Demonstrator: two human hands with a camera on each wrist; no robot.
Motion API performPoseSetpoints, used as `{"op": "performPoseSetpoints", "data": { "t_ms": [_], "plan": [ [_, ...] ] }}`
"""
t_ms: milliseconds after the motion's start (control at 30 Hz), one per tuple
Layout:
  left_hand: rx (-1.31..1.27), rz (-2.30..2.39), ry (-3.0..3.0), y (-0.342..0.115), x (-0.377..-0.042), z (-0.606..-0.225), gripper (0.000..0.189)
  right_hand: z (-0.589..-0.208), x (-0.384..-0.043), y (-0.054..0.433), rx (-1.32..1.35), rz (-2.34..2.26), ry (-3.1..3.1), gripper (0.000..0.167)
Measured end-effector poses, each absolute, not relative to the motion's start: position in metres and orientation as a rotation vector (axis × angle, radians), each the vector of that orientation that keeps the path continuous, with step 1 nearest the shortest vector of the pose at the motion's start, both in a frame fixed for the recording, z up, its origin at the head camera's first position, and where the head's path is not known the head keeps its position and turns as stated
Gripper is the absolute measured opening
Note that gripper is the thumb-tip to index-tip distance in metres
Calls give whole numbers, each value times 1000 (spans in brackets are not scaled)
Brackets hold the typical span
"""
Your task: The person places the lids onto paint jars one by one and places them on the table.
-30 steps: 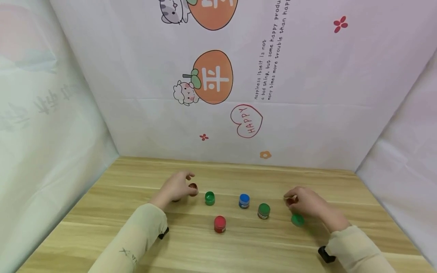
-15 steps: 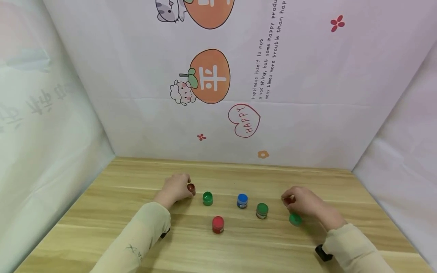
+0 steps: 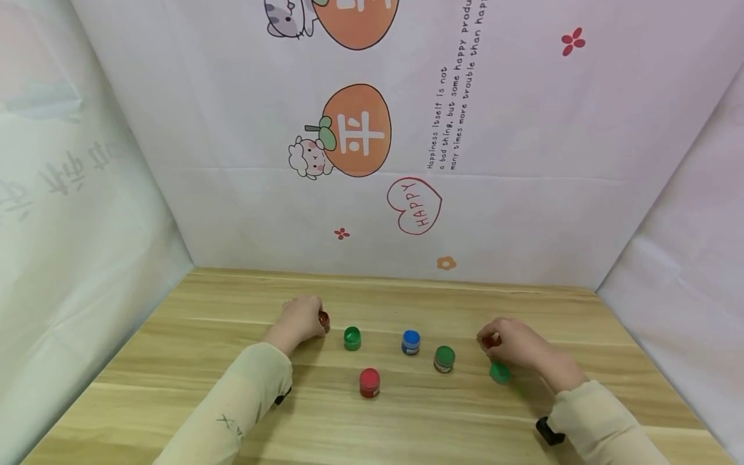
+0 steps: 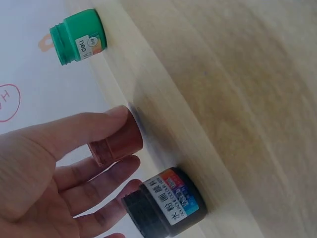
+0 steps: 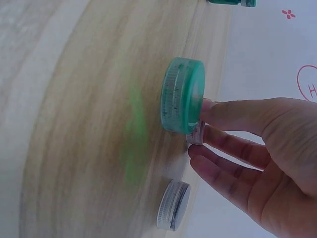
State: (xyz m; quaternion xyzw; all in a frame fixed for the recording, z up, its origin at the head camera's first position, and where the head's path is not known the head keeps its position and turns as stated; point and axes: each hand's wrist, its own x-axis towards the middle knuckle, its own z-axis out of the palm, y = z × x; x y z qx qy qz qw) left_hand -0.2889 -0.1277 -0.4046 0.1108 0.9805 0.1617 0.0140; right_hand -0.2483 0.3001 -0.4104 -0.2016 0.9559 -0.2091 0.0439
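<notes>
My left hand [image 3: 295, 321] grips a small brown paint jar without its lid [image 4: 121, 141], thumb on one side and fingers on the other. Close beside those fingers in the left wrist view stands a dark lidless paint jar [image 4: 171, 206], which the hand hides in the head view. On the right, my right hand [image 3: 514, 342] pinches a small reddish-brown lid [image 3: 491, 341] low over the table. A green lid [image 5: 183, 95] lies right by the thumb and partly covers the reddish-brown lid in the right wrist view. Beyond the fingers lies a clear lid with a grey top [image 5: 173, 205].
Between the hands on the wooden table [image 3: 442, 426] stand a lidless green jar [image 3: 352, 338], a lidded blue jar [image 3: 411, 342], a darker green lidded jar [image 3: 444, 359] and, nearer, a lidded red jar [image 3: 369, 382]. A printed white sheet [image 3: 523, 161] rises behind the table.
My left hand has brought its fingers in around the brown jar; a second ago they were spread, with the thumb at it. The right hand stays at the reddish-brown lid.
</notes>
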Motion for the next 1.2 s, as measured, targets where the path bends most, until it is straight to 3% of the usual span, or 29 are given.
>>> {"op": "performPoseSetpoints", "data": {
  "t_ms": [267,467,1200],
  "plan": [
    [373,532,3114,-133,-287,-400,21,-406,-247,296,-595,-645,2912,19],
    [360,601,3094,-134,-283,-397,30,-400,-244,293,-571,-631,2940,28],
    [309,816,3105,-136,-271,-396,34,-374,-242,278,-710,-552,2930,28]
  ]
}}
